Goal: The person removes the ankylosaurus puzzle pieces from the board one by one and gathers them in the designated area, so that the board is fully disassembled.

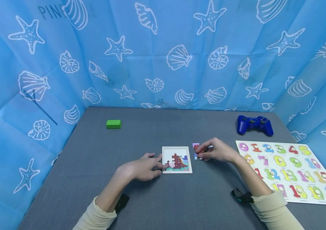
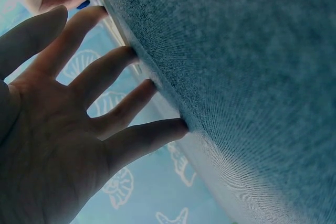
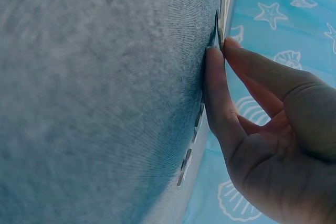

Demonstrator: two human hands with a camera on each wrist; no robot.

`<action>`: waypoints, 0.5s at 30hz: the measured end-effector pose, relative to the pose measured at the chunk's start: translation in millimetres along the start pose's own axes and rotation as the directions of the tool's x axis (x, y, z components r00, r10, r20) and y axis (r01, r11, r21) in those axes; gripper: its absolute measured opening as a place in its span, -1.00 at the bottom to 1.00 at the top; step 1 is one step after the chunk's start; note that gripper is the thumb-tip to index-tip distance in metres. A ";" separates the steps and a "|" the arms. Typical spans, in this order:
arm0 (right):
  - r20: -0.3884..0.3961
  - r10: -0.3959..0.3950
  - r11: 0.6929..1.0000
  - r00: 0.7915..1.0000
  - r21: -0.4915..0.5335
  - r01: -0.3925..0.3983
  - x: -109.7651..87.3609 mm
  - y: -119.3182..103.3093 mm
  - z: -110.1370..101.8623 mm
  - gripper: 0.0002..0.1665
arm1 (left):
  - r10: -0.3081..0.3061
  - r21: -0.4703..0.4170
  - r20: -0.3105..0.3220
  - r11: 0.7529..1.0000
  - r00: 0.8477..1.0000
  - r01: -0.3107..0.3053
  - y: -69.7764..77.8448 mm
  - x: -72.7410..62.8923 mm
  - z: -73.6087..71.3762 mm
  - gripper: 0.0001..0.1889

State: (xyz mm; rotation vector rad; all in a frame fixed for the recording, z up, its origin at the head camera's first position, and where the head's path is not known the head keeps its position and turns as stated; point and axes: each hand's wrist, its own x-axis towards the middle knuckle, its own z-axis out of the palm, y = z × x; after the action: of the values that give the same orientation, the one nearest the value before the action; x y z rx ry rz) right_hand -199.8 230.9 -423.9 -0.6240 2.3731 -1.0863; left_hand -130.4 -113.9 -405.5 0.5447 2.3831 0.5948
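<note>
In the head view, a small white puzzle tray [image 1: 167,153] lies on the grey table [image 1: 94,179], near the middle. Joined pieces with a reddish-brown figure [image 1: 178,162] fill its lower right part; pale bare base shows toward 11 o'clock. The left hand [image 1: 144,167] lies between the tray's 8 and 9 o'clock, fingers spread, the fingertips at the tray's edge. Between 2 and 3 o'clock of the tray, just beside it, are loose pieces [image 1: 195,146], partly hidden by the right hand [image 1: 218,151], whose fingertips come together over them. Farther out stand a green block [image 1: 113,124] at the tray's 10 o'clock, a blue game controller [image 1: 255,125] at 2 and a number board [image 1: 287,166] at 3. A blue curtain [image 1: 157,64] with white shells and starfish hangs behind, at 12 o'clock.

In the left wrist view, the left hand's fingers are apart and nearly straight, their tips along the table's edge-on surface; the index tip meets a pale rim. Part of the right hand shows at 11 o'clock.

In the right wrist view, the right hand pinches a thin piece [image 3: 220,27], seen edge-on, so its printed face cannot be told. More flat edges lie between 6 and 7 o'clock of the fingertips.
</note>
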 end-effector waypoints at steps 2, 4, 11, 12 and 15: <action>-0.002 -0.001 1.000 1.000 -0.008 0.001 0.0 0.0 0.0 -0.74 | 0.000 0.001 0.001 1.000 1.000 0.000 -0.2 -0.2 0.1 -0.57; -0.004 -0.002 1.000 1.000 -0.011 0.002 0.0 -0.1 -0.2 -0.74 | -0.001 0.002 0.001 1.000 1.000 0.001 -0.2 -0.2 0.1 -0.57; 0.003 0.011 1.000 1.000 0.022 -0.011 -0.9 -2.2 -1.8 -0.73 | -0.011 0.006 0.002 1.000 1.000 0.011 1.4 0.0 -0.8 -0.58; 0.006 0.013 0.999 1.000 0.031 -0.013 -0.9 -2.5 -1.8 -0.72 | -0.012 0.006 0.003 1.000 1.000 0.012 1.2 -0.1 -0.7 -0.58; 0.016 0.020 0.998 1.000 0.060 -0.021 -0.3 -3.3 -1.0 -0.71 | -0.010 0.004 0.005 1.000 1.000 0.010 1.1 -0.6 -0.9 -0.58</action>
State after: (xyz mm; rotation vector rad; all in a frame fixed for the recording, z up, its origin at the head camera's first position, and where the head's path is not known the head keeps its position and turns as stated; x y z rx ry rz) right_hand -199.4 229.7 -420.6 -0.5833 2.3194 -1.1347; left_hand -130.3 -113.5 -404.0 0.5347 2.3819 0.5832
